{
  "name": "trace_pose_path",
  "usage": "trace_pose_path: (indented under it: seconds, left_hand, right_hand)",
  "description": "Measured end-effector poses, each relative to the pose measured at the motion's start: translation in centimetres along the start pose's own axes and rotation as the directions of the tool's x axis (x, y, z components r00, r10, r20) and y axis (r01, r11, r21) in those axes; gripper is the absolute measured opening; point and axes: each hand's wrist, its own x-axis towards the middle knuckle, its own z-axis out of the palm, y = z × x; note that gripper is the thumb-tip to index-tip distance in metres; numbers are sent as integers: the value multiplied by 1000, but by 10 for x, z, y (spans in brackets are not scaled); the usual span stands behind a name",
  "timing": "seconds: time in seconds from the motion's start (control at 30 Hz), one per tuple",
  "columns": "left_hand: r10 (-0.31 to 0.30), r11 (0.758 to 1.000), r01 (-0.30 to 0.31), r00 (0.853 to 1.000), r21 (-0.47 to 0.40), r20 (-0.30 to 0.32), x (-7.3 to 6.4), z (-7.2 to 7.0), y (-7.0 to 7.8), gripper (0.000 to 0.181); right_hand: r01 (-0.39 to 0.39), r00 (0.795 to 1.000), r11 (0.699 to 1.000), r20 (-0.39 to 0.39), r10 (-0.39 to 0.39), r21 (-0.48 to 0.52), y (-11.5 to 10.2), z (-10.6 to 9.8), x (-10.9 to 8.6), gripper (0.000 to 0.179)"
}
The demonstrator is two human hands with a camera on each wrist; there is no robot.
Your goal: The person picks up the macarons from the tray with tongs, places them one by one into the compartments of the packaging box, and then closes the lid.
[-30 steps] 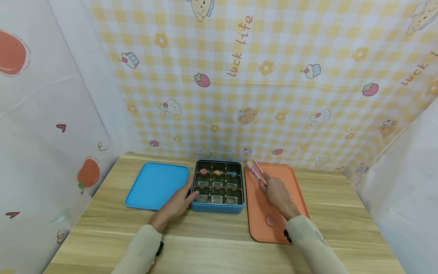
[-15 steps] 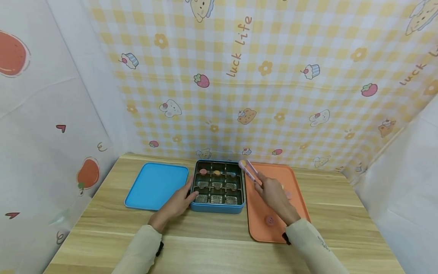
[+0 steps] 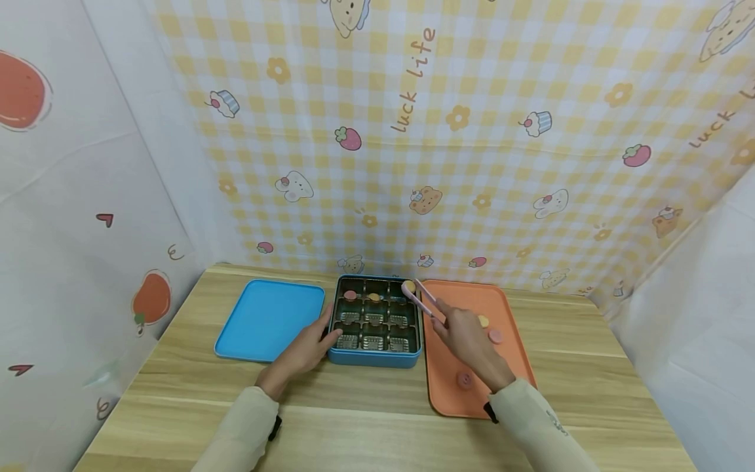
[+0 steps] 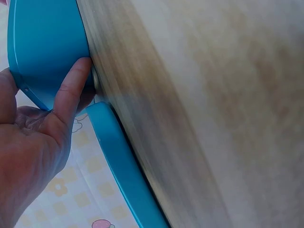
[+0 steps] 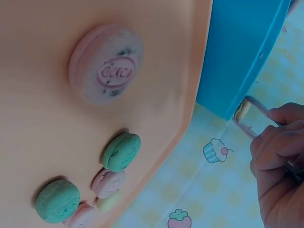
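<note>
My left hand [image 3: 307,351] steadies the blue box [image 3: 374,359] at its left side, thumb over the rim and a finger flat along the outer wall [image 4: 52,47]. My right hand [image 3: 470,337] grips pale pink-purple tongs [image 3: 421,305]. Between the tongs' tips is a yellow macaron [image 3: 409,286], over the box's back right compartment. A pink macaron [image 3: 350,295] sits in the back left compartment and a yellow-orange macaron [image 3: 374,297] in the back middle one. The right wrist view shows the right hand [image 5: 285,156] with fingers curled round the tongs.
An orange tray [image 3: 442,396] lies right of the box. It bears a lettered pink macaron [image 5: 111,66], green macarons [image 5: 122,152] and other pink and yellow ones, partly hidden by the right arm in the head view. A blue lid [image 3: 271,321] lies left. Patterned cloth [image 3: 377,164] rises behind.
The right hand has moved left, carrying the yellow macaron in the tongs from the tray's back left corner to over the box's back right compartment. The left hand and box stay put.
</note>
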Motion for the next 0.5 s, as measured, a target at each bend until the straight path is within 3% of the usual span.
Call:
trace_pose_path:
  seconds: [0.5]
  left_hand:
    - [-4, 1000, 4, 1000, -14, 9, 0, -1, 1, 70]
  right_hand:
    - [27, 1000, 999, 0, -27, -25, -3, 8, -4, 47]
